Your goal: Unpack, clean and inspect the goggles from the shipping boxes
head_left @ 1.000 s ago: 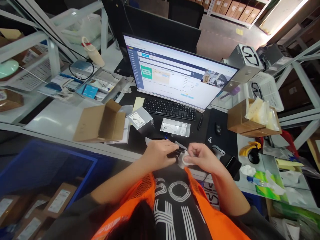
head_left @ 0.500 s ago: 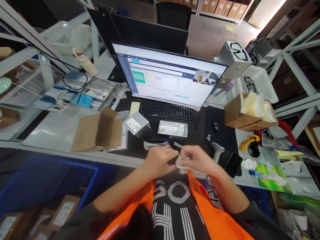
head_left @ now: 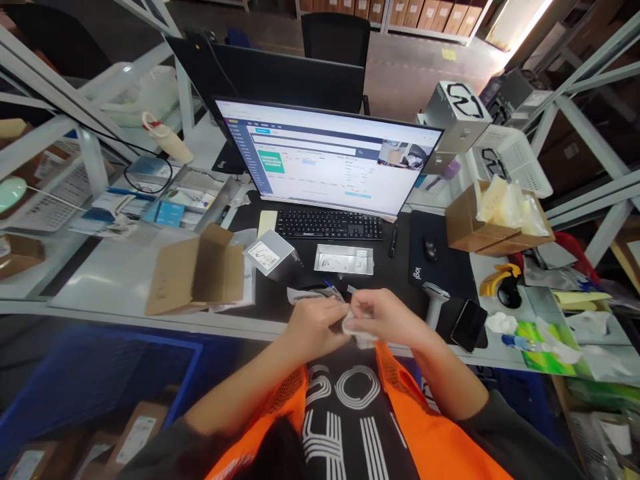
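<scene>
My left hand (head_left: 313, 327) and my right hand (head_left: 387, 319) meet close to my chest, just over the desk's front edge. Both are closed on a small white piece (head_left: 353, 327) held between them; I cannot make out what it is. Just beyond my fingers a crumpled clear wrapper (head_left: 305, 293) lies on the black desk mat. Farther back sit a small silver box (head_left: 270, 255) with a label and a flat silver tray (head_left: 344, 259) in front of the keyboard (head_left: 327, 225).
A lit monitor (head_left: 330, 160) stands behind the keyboard. An open cardboard box (head_left: 197, 270) lies at the left, another box of bagged items (head_left: 497, 220) at the right. A mouse (head_left: 430, 250), scanner (head_left: 434, 300) and phone (head_left: 469, 325) sit to the right. A blue bin (head_left: 95, 373) of boxes is below left.
The dark part seen in my left fingers is no longer visible; both hands have closed tighter together around the white piece. The view has tilted slightly, shifting the desk up-left.
</scene>
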{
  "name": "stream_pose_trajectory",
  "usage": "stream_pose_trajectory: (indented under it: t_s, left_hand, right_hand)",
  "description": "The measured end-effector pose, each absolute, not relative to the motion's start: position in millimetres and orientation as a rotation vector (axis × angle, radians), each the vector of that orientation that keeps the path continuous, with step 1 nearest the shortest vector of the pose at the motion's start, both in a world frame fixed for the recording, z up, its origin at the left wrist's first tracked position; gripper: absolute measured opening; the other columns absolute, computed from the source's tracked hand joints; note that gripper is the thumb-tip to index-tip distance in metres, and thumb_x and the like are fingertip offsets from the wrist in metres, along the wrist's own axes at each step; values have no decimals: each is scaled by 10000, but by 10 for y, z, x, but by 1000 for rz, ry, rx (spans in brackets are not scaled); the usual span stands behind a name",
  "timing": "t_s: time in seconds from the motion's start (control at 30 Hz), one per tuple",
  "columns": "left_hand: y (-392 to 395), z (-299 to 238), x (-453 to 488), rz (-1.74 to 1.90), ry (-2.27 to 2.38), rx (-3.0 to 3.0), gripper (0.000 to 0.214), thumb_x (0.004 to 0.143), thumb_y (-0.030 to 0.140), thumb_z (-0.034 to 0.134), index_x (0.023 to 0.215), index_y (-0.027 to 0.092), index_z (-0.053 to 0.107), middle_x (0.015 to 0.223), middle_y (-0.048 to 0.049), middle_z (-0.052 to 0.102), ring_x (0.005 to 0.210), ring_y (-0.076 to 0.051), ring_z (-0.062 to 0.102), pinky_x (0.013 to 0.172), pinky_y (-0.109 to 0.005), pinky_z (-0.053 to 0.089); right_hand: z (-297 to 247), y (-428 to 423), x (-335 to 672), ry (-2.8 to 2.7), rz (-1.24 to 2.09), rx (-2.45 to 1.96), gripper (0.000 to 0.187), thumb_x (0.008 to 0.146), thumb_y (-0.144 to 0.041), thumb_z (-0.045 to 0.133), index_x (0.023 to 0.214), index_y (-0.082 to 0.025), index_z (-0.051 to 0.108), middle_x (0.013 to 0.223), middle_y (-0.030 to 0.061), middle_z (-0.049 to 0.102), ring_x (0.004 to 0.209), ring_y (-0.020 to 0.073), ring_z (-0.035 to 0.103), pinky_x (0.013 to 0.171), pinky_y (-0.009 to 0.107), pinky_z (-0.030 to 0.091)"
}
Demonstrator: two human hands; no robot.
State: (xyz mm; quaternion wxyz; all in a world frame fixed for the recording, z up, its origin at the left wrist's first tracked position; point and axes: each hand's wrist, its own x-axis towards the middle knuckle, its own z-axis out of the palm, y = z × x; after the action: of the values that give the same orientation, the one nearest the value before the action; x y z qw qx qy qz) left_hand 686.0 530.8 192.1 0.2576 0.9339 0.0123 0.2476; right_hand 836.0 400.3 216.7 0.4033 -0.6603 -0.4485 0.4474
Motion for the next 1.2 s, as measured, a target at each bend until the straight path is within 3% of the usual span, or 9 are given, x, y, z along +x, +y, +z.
stream_pose_trajectory:
  t_s: [0.1,0.23,0.47,0.57,0.67,0.83,1.03,1.2]
  left_hand:
    - [5302,1965,6816,718,111,2500,180,733,169,630,895,173,708,818,-30,767,719,-196,735,720,-318,616]
    - [5278,1964,6816,722,262,2412,214,701,143,617,884,188,718,828,-20,771,728,-190,736,710,-309,608]
    - [5219,1909,6847,764,407,2226,301,737,131,619,1022,174,706,878,-36,787,758,-185,753,728,-300,621]
    - [5155,1869,6868,781,491,2143,326,760,124,609,1073,177,683,916,-38,788,795,-187,761,759,-300,631]
    - [5059,1806,6918,792,573,2013,422,784,106,570,1196,179,624,1057,-64,771,914,-191,758,802,-293,633]
    - [4934,1721,6958,774,624,2058,499,822,181,612,1318,195,559,1196,-99,723,1026,-228,727,874,-341,614]
    - [4902,1713,6884,645,633,2040,592,938,301,550,1500,224,381,1319,-126,665,1072,-242,710,865,-346,598]
    - [4886,1714,6858,593,643,2002,623,904,252,570,1498,241,381,1227,-86,714,913,-202,733,801,-326,605]
  right_hand:
    - [2049,3841,8575,-985,1353,-1414,374,755,-367,788,652,-191,474,576,-68,449,519,77,369,497,205,272]
    - [1877,3641,8697,-754,1276,-1348,446,714,-409,838,646,-194,453,565,-54,509,493,75,406,496,209,303]
    - [1602,3430,8780,-249,539,-1261,414,810,-457,775,737,-232,435,606,-42,610,598,129,580,658,266,473]
    - [1525,3429,8682,-132,460,-1199,424,813,-509,758,764,-237,436,713,-28,628,637,136,582,675,282,486]
    - [1491,3568,8378,-135,596,-1185,428,826,-551,722,775,-234,438,711,-27,586,633,139,547,642,274,464]
    - [1605,3909,7892,-313,772,-1196,401,829,-443,720,736,-230,393,649,-56,478,598,116,453,597,234,391]
    - [1818,4059,7801,-485,565,-1469,442,717,-297,773,628,-226,346,590,-70,372,566,102,356,556,231,334]
    - [1933,4114,7905,-415,644,-1399,572,726,-357,770,562,-232,237,524,-80,288,510,82,256,496,226,284]
